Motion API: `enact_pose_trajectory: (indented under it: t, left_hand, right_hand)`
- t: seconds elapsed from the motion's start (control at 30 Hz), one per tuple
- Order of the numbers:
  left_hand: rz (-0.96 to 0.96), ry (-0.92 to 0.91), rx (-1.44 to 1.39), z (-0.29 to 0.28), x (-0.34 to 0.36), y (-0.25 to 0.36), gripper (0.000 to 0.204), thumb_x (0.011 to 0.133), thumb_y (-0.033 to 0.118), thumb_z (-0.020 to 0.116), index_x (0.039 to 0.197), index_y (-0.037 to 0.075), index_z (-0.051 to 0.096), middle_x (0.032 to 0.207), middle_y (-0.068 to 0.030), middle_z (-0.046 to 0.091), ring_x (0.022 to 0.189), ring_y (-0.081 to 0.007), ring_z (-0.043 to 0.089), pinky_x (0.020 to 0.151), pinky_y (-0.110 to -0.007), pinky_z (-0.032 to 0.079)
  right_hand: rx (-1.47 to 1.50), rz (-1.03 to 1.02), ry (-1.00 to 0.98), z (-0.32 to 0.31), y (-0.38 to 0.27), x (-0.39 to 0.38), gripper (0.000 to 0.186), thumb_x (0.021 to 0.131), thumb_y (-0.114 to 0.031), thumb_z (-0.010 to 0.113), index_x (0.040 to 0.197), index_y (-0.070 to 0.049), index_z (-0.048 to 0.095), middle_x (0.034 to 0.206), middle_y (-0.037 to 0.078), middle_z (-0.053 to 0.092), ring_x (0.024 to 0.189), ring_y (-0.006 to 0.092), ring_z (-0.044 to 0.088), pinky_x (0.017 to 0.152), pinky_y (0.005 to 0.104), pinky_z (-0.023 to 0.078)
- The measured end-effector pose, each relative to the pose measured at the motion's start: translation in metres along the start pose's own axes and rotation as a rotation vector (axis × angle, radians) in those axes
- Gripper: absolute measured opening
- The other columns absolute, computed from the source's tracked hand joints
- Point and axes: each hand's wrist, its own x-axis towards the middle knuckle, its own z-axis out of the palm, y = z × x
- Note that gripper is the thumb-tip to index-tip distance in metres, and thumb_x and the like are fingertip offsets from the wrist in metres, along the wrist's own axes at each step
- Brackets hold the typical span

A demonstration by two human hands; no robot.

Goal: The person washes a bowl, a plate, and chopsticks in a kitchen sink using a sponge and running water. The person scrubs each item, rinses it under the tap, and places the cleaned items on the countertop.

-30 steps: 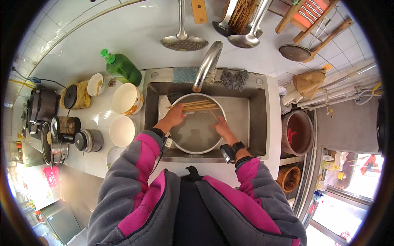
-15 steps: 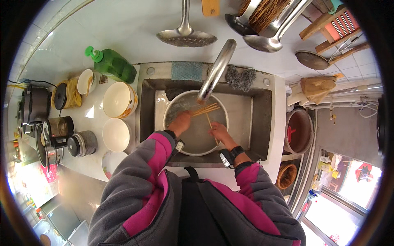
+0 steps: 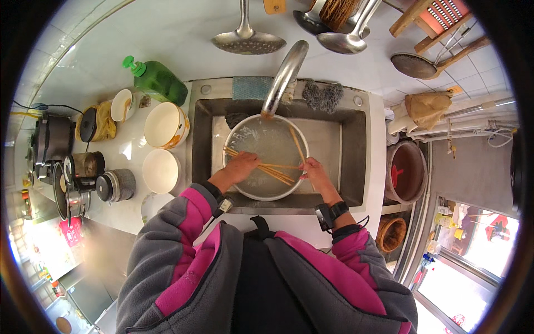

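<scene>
A round metal basin (image 3: pixel 266 198) of cloudy water stands in the sink (image 3: pixel 355 158). Over its left side my left hand (image 3: pixel 239 169) is closed around a bundle of wooden chopsticks (image 3: pixel 277 174), whose ends stick out on both sides of the fist. At the basin's right rim, my right hand (image 3: pixel 316 172) pinches a single chopstick (image 3: pixel 296 140) that slants up toward the far rim. Another chopstick reaches from the bundle to the right fingertips; I cannot tell whether they grip it. The faucet (image 3: pixel 286 78) arches down to the basin's far edge.
Left of the sink are two white bowls (image 3: pixel 162 171), a green pump bottle (image 3: pixel 160 82) and a lidded jar (image 3: pixel 116 186). A blue cloth (image 3: pixel 253 88) and a grey scouring pad (image 3: pixel 324 97) lie on the back ledge. Ladles (image 3: pixel 345 43) and a skimmer (image 3: pixel 248 42) hang behind.
The bundle in my left hand has swung from pointing up-right to lying down-right. My right hand has moved right to the basin's rim, and its chopstick now slants up away from me.
</scene>
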Motion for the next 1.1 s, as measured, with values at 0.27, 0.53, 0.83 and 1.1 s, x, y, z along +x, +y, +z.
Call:
enact_pose_trajectory:
  t: [0.27,0.53,0.83,1.1]
  left_hand:
    - [0.253,0.008,0.097,-0.029,0.004,0.026,0.017,0.079,0.007,0.050,0.096,0.009,0.053,0.092,-0.0073,0.051,0.097,-0.0248,0.051,0.091,-0.036,0.037]
    - [0.263,0.196,-0.049,-0.009,0.021,0.043,0.022,0.075,0.002,0.053,0.096,0.007,0.051,0.098,-0.0088,0.050,0.103,-0.0270,0.049,0.099,-0.041,0.033]
    - [0.160,0.217,-0.427,0.024,0.020,0.062,0.053,0.073,0.001,0.059,0.123,0.006,0.042,0.123,-0.0170,0.042,0.120,-0.0356,0.039,0.105,-0.043,0.032]
    - [0.195,0.075,-0.716,0.054,0.016,0.037,0.054,0.076,-0.001,0.056,0.128,0.005,0.044,0.132,-0.0177,0.040,0.125,-0.0336,0.037,0.106,-0.036,0.031]
  right_hand:
    - [-0.600,-0.167,-0.165,0.004,-0.015,-0.014,0.023,0.085,-0.020,0.049,0.084,0.001,0.059,0.079,0.019,0.065,0.074,0.0304,0.063,0.067,0.0407,0.050]
    - [0.189,0.378,-0.445,0.051,-0.026,-0.047,0.025,0.094,-0.028,0.049,0.095,-0.003,0.051,0.077,0.007,0.056,0.057,0.0148,0.052,0.047,0.0282,0.045]
    - [0.820,0.709,-0.483,0.065,-0.038,-0.066,0.015,0.092,-0.018,0.055,0.093,-0.003,0.052,0.073,0.003,0.051,0.057,0.0102,0.048,0.048,0.0216,0.043]
    - [1.034,0.848,-0.110,0.089,-0.025,-0.041,0.009,0.086,-0.003,0.055,0.090,0.005,0.052,0.087,0.017,0.059,0.070,0.0215,0.059,0.063,0.0291,0.056]
